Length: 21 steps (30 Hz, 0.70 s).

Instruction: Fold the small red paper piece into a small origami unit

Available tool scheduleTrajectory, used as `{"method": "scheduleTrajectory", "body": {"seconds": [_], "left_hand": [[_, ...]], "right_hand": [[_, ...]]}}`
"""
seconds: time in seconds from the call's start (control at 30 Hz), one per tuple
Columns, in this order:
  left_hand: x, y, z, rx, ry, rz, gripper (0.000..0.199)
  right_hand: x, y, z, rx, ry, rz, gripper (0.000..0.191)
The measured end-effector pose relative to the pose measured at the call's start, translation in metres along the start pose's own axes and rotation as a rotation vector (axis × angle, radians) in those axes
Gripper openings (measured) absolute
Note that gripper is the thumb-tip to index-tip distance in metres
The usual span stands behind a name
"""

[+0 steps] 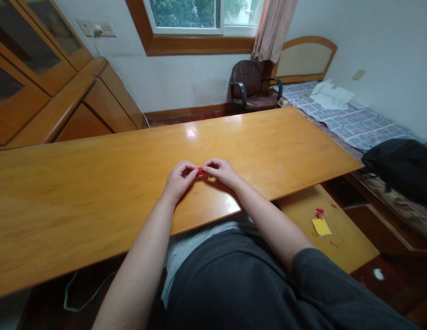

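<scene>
Small red piece [200, 171]: one, held between the two hands just above or on the wooden table [106, 183], near its front edge; whether it touches the tabletop cannot be told.

Left hand [180, 179]: thumb and fingers pinched together on the piece's left end.

Right hand [221, 172]: thumb and fingers pinched on its right end, the fingertips of both hands close together.

Lower board [357, 238]: one, wooden, below the table's front edge at the right, bearing red bits [319, 213] and, just beside them, a yellow square [321, 227].

Chair [246, 82]: one, dark red, black armrests, beyond the table, below the window [185, 13].

Bed [357, 120]: one, right of the table, checked cover, with white sheets [332, 95] and a black bag [402, 167] on it.

Cabinet [70, 91]: wooden, glass-fronted above, far left.
</scene>
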<state>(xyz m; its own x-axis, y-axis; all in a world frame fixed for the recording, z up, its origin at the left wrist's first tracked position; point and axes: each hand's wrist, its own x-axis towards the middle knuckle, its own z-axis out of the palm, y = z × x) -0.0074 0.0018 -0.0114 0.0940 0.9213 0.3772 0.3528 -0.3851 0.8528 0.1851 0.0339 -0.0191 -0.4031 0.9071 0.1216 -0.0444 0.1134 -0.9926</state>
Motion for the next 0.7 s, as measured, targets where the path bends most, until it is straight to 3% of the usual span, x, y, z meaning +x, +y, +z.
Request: {"method": "scheduleTrajectory", "body": {"seconds": [0.17, 0.43, 0.7], "left_hand": [[-0.0004, -0.0007, -0.0001, 0.021, 0.007, 0.006, 0.016], [-0.0014, -0.0022, 0.0005, -0.226, 0.003, -0.189, 0.027], [0.0001, -0.0011, -0.0001, -0.159, 0.034, -0.182, 0.024]], "right_hand": [[0.0002, 0.0008, -0.0001, -0.063, -0.010, -0.023, 0.026], [0.0005, -0.0010, -0.0033, 0.019, -0.008, -0.003, 0.024], [-0.0002, -0.0009, 0.0005, 0.043, -0.025, -0.015, 0.031]]}}
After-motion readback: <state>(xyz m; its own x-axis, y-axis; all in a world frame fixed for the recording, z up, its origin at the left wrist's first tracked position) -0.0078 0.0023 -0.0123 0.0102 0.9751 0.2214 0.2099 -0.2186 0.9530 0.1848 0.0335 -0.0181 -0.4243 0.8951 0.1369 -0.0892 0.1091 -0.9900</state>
